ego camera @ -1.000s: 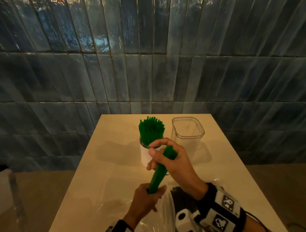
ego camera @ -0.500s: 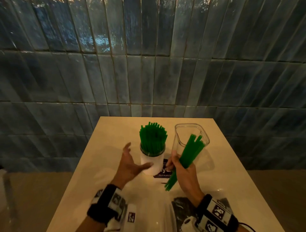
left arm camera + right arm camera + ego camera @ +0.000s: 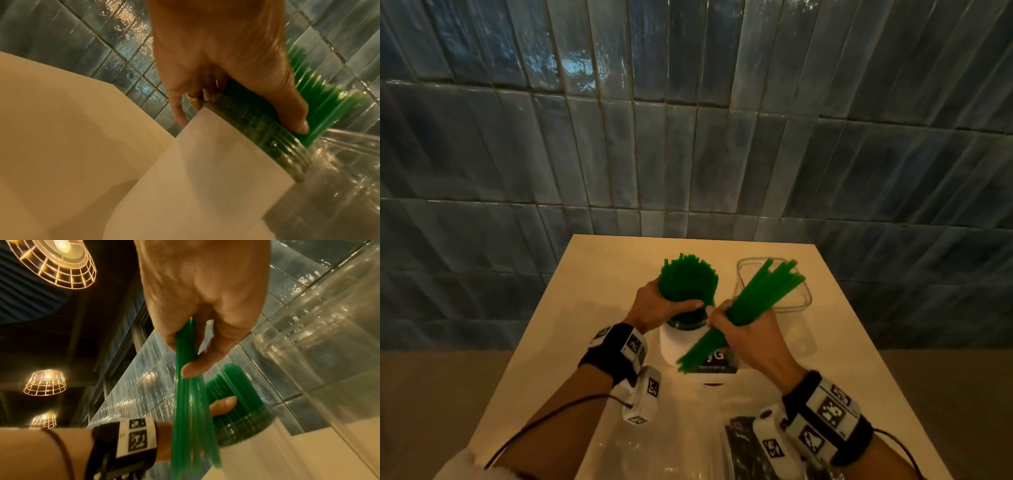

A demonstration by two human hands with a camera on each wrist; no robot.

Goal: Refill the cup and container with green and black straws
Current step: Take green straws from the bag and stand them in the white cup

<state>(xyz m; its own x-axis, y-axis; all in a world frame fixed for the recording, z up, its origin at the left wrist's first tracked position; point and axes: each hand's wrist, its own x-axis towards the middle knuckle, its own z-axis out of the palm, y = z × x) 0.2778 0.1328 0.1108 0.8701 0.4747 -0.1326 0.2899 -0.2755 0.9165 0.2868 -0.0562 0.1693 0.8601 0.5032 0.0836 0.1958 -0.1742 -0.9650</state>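
A white-labelled jar, the cup (image 3: pixel 681 346) (image 3: pixel 216 170) (image 3: pixel 259 443), stands mid-table packed with upright green straws (image 3: pixel 688 281) (image 3: pixel 320 105) (image 3: pixel 234 386). My left hand (image 3: pixel 664 305) (image 3: pixel 236 68) grips those straws just above the jar's rim. My right hand (image 3: pixel 743 325) (image 3: pixel 197 305) holds a loose bundle of green straws (image 3: pixel 760 301) (image 3: pixel 191 410), slanted up to the right, its tips over the clear container (image 3: pixel 774 291) (image 3: pixel 329 345) beside the cup. Black straws (image 3: pixel 743 452) lie in a plastic bag at the near edge.
The cream table (image 3: pixel 599 274) ends at a blue tiled wall (image 3: pixel 688 137). A crumpled clear plastic bag (image 3: pixel 671 452) lies near the front edge between my forearms. Wire cage lamps (image 3: pixel 55 262) hang overhead in the right wrist view.
My left hand let go of the bundle, reached forward and closed round the straws standing in the cup. My right hand carried the loose bundle up and right, beside the cup.
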